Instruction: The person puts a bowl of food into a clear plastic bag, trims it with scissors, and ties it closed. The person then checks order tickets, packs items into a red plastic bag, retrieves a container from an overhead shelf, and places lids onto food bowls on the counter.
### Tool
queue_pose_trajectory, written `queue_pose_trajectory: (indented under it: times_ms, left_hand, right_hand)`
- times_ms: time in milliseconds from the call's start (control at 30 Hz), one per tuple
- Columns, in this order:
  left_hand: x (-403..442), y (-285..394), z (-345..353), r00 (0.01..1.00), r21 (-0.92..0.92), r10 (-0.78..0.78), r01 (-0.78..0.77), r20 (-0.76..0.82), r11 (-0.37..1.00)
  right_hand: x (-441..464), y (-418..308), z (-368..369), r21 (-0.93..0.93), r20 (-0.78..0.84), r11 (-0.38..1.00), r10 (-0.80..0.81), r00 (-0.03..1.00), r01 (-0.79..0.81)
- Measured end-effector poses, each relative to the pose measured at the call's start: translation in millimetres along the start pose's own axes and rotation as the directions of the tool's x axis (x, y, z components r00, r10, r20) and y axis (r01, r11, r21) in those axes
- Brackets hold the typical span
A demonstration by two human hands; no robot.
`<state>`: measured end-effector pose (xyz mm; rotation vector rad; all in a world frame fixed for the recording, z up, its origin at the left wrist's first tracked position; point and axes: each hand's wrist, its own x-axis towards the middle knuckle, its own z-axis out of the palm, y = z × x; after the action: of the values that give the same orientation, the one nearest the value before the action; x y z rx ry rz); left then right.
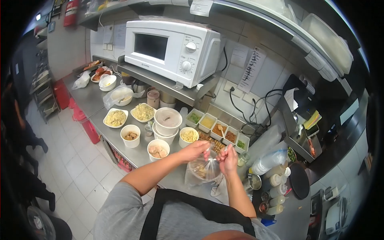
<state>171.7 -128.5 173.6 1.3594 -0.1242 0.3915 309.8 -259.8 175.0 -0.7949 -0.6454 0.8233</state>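
Observation:
A clear plastic bag with a round container of food inside is at the counter's front edge. My left hand pinches the bag's gathered top from the left. On the other side, my right hand grips the bag's top with its fingers closed. Just left of the bag stand a white bowl of pale meat pieces and a white bowl of yellow food. Small containers of toppings line the area behind my hands.
A white microwave sits on a raised shelf at the back. Stacked lidded tubs stand left of my hands. Sauce bottles and a dark round pan are on the right. Another person stands at the far left.

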Motion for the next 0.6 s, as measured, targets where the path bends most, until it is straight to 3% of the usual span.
queue_pose_trajectory:
  times_ms: [67, 133, 167, 267, 400, 500, 600]
  left_hand:
    - [2, 6, 3, 0.997, 0.477, 0.054, -0.072, 0.052, 0.876]
    - [-1, 8, 11, 0.986, 0.784, 0.127, -0.164, 0.109, 0.599]
    - [-8, 12, 13, 0.993, 0.802, 0.074, -0.120, 0.095, 0.585]
    - [-24, -15, -3, 0.986, 0.853, 0.115, -0.160, 0.118, 0.496]
    - [-40, -45, -20, 0.997, 0.842, 0.063, -0.064, 0.036, 0.535]
    - [-55, -55, -26, 1.000, 0.834, 0.028, -0.022, 0.008, 0.551]
    - [-63, -70, -30, 0.995, 0.837, 0.085, 0.004, -0.060, 0.547]
  right_hand:
    - [0, -8, 12, -0.104, -0.013, 0.995, 0.007, 1.000, -0.008]
    - [1, -11, 11, -0.182, 0.026, 0.982, 0.049, 0.998, -0.043]
    - [0, -5, 2, -0.210, 0.057, 0.976, 0.074, 0.996, -0.061]
    - [-7, 9, -25, -0.285, 0.116, 0.955, 0.113, 0.987, -0.076]
    - [-15, 30, -53, -0.322, 0.106, 0.939, 0.159, 0.982, -0.118]
    - [-22, 64, -78, -0.517, 0.063, 0.848, 0.176, 0.982, -0.118]
    - [-27, 69, -78, -0.591, 0.103, 0.800, 0.200, 0.974, -0.102]
